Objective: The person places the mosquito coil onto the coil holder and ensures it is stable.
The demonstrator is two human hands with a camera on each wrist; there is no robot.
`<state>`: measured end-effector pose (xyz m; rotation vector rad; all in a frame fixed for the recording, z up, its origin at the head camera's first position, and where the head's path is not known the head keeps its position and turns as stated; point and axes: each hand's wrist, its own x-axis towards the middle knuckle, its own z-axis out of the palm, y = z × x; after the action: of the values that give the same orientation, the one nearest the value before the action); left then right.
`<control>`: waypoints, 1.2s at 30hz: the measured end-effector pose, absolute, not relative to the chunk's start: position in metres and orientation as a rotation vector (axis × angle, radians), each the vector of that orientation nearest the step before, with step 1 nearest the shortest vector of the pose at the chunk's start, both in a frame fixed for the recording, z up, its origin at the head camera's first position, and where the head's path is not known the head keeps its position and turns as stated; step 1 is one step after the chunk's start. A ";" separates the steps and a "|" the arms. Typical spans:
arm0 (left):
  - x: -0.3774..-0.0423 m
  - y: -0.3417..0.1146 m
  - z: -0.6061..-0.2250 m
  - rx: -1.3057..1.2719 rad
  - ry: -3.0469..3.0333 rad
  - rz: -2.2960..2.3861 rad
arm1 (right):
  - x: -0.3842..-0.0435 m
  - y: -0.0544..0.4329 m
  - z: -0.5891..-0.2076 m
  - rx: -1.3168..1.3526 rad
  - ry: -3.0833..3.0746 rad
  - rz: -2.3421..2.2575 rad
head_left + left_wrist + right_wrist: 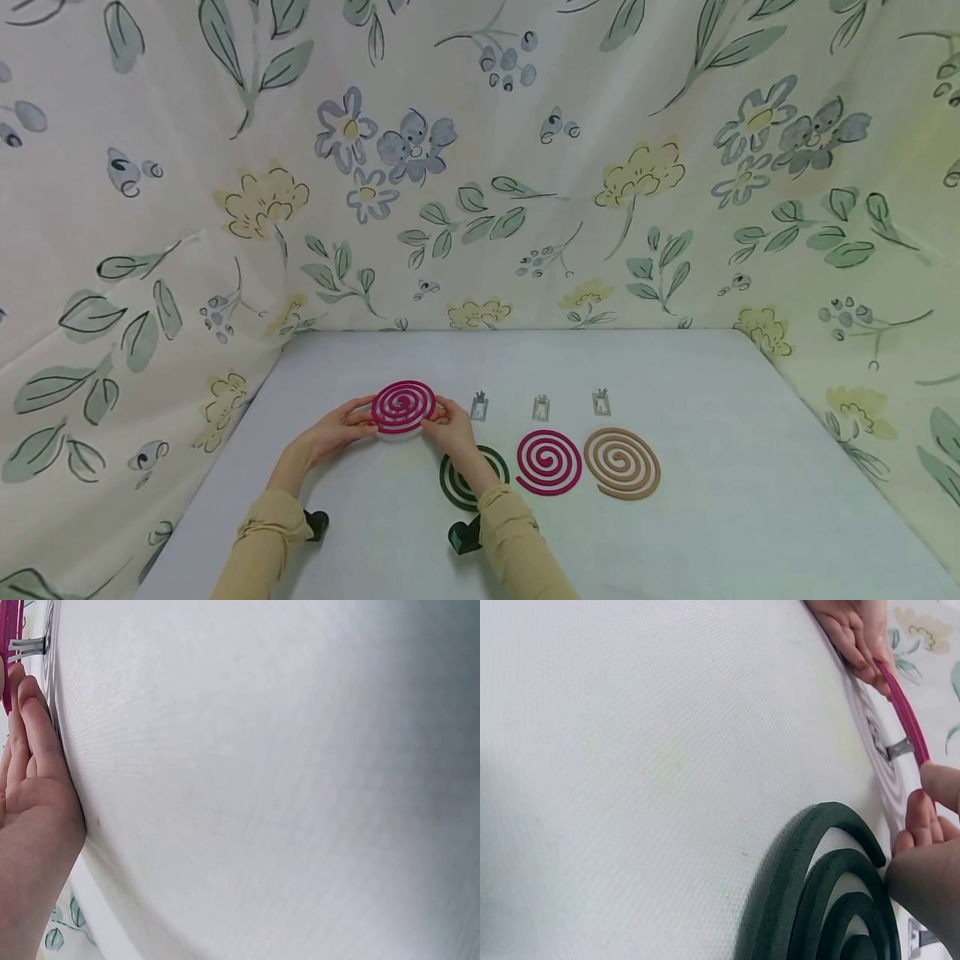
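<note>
A magenta mosquito coil [403,407] is held level just above the table at the left. My left hand [335,429] pinches its left edge, thumb above and fairly straight fingers below, the hand's side low by the tabletop. On the opposite edge, my right hand [452,423] grips the coil between thumb and fingers. Under the coil's middle stands a small metal coil stand [900,748], also visible in the left wrist view; whether its prong is fixed in the coil I cannot tell. Beneath my right forearm lies a dark green mosquito coil [452,487], partly hidden.
Another magenta coil [549,463] and a tan coil [622,464] lie flat to the right. Behind them are three metal stands: a left one [479,407], a middle one [541,407] and a right one [602,402]. A floral cloth [480,233] hangs behind the white table [750,500].
</note>
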<state>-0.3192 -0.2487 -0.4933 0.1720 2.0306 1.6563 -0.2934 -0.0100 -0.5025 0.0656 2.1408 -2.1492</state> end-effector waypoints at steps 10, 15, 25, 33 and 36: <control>-0.320 -0.248 -0.493 0.161 2.024 1.675 | -0.294 -0.010 -0.502 0.075 2.146 -2.142; -0.320 -0.247 -0.494 0.153 2.039 1.658 | -0.295 -0.010 -0.503 0.082 2.151 -2.139; -0.321 -0.248 -0.497 0.122 2.020 1.693 | -0.296 -0.011 -0.506 0.083 2.149 -2.142; -0.320 -0.248 -0.498 0.151 1.995 1.717 | -0.297 -0.010 -0.507 0.092 2.133 -2.144; -0.319 -0.248 -0.498 0.148 1.986 1.726 | -0.297 -0.010 -0.507 0.098 2.130 -2.139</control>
<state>-0.3191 -0.2479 -0.4976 0.1480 1.9858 1.7257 -0.2971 -0.0100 -0.5074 0.0983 2.1296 -2.1394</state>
